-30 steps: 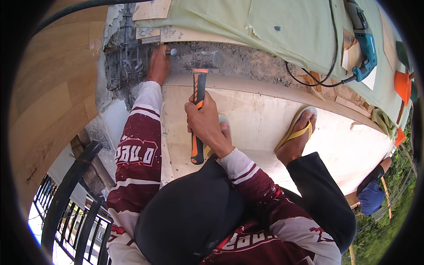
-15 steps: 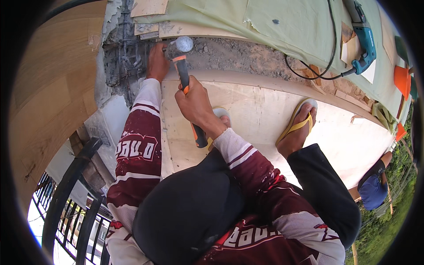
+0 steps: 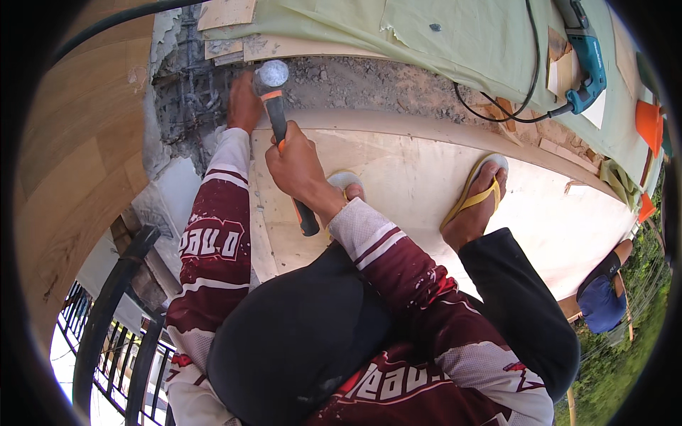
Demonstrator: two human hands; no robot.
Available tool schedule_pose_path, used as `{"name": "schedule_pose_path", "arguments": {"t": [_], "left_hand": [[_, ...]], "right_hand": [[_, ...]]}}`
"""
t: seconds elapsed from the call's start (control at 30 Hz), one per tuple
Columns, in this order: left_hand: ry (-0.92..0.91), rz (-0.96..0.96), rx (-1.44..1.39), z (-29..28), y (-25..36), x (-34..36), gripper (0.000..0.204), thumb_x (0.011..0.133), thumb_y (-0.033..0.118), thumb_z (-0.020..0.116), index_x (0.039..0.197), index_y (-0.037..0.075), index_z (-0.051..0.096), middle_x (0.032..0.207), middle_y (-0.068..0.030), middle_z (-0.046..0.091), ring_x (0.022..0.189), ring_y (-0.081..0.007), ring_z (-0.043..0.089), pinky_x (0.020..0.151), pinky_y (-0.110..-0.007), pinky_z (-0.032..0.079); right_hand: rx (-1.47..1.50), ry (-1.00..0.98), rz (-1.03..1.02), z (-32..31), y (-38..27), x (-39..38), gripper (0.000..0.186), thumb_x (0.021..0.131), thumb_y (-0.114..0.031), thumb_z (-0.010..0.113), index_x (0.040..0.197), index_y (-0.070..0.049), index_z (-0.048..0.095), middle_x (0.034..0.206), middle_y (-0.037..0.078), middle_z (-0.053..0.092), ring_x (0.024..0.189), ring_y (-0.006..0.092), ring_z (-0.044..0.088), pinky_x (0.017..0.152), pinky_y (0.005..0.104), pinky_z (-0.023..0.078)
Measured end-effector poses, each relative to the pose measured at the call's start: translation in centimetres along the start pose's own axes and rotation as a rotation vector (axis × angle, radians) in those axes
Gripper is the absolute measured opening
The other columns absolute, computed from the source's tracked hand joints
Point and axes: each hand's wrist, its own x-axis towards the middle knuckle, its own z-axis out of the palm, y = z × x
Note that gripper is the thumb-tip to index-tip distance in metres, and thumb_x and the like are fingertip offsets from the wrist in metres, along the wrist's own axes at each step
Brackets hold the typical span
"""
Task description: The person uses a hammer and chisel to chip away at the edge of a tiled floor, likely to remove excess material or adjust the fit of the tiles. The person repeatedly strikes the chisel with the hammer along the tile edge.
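Observation:
My right hand (image 3: 295, 165) is closed round the black and orange handle of a hammer (image 3: 275, 110). The hammer's dusty, round metal face points up, close beside my left hand (image 3: 244, 105). That left hand reaches down into the corner of a rubble-filled channel, its fingers curled and partly hidden behind the hammer head. Whatever it grips is out of sight. Just left of it, broken concrete (image 3: 190, 96) exposes steel bars. Loose grey rubble (image 3: 362, 89) lies along the channel to the right.
A teal power drill (image 3: 588, 74) with a black cable rests on green sheeting (image 3: 455, 42) at the far right. Pale plywood (image 3: 398, 177) lies under my sandalled feet. A wooden panel (image 3: 92, 128) and black railing (image 3: 106, 319) stand left. Another person (image 3: 602, 302) is at the right edge.
The whole view has shifted slightly, so most things sit a little further left. The hammer stays in my right hand, beside my left hand, which remains in the corner.

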Motion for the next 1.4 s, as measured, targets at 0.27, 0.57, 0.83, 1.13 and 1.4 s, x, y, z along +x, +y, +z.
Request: {"name": "schedule_pose_path", "arguments": {"t": [0.27, 0.57, 0.83, 1.13, 1.4], "left_hand": [[-0.247, 0.071, 0.034, -1.0, 1.9, 0.1, 0.027, 0.082, -0.007, 0.055, 0.106, 0.004, 0.06, 0.106, -0.0204, 0.065, 0.105, -0.0418, 0.059, 0.09, -0.048, 0.048], [-0.33, 0.185, 0.09, 0.5, 5.6, 0.1, 0.03, 0.08, -0.008, 0.052, 0.106, 0.002, 0.061, 0.103, -0.0227, 0.064, 0.103, -0.0433, 0.059, 0.088, -0.05, 0.047], [-0.338, 0.158, 0.152, 1.4, 0.6, 1.2, 0.032, 0.08, -0.007, 0.052, 0.109, 0.001, 0.063, 0.106, -0.0237, 0.065, 0.104, -0.0438, 0.059, 0.09, -0.05, 0.048], [-0.251, 0.035, 0.064, 0.4, 0.5, 2.2, 0.031, 0.079, -0.008, 0.055, 0.107, 0.001, 0.064, 0.109, -0.0256, 0.066, 0.105, -0.0446, 0.06, 0.091, -0.049, 0.048], [-0.416, 0.095, 0.147, 0.3, 5.2, 0.2, 0.032, 0.082, -0.004, 0.054, 0.111, 0.003, 0.064, 0.109, -0.0252, 0.064, 0.106, -0.0439, 0.059, 0.091, -0.049, 0.047]], "right_hand": [[0.489, 0.003, 0.122, -5.2, 0.8, -2.1, 0.023, 0.087, -0.009, 0.054, 0.104, 0.004, 0.047, 0.067, 0.012, 0.056, 0.049, 0.023, 0.057, 0.049, 0.0373, 0.048], [0.624, 0.11, 0.137, -9.0, -1.3, -1.6, 0.02, 0.088, -0.006, 0.056, 0.104, 0.0, 0.045, 0.061, 0.003, 0.051, 0.044, 0.0104, 0.05, 0.04, 0.0289, 0.045], [0.757, 0.125, 0.139, -9.0, -0.4, -2.2, 0.018, 0.089, -0.004, 0.055, 0.103, -0.002, 0.043, 0.059, 0.003, 0.05, 0.042, 0.0104, 0.049, 0.039, 0.029, 0.045], [0.508, -0.042, 0.1, -3.4, -0.2, 0.5, 0.018, 0.09, -0.006, 0.053, 0.104, 0.0, 0.044, 0.068, 0.005, 0.052, 0.044, 0.0114, 0.051, 0.041, 0.0302, 0.047], [0.653, -0.049, 0.278, -6.9, 2.2, -0.9, 0.02, 0.089, -0.007, 0.055, 0.104, 0.0, 0.045, 0.065, 0.004, 0.052, 0.044, 0.0116, 0.051, 0.04, 0.0306, 0.046]]}}
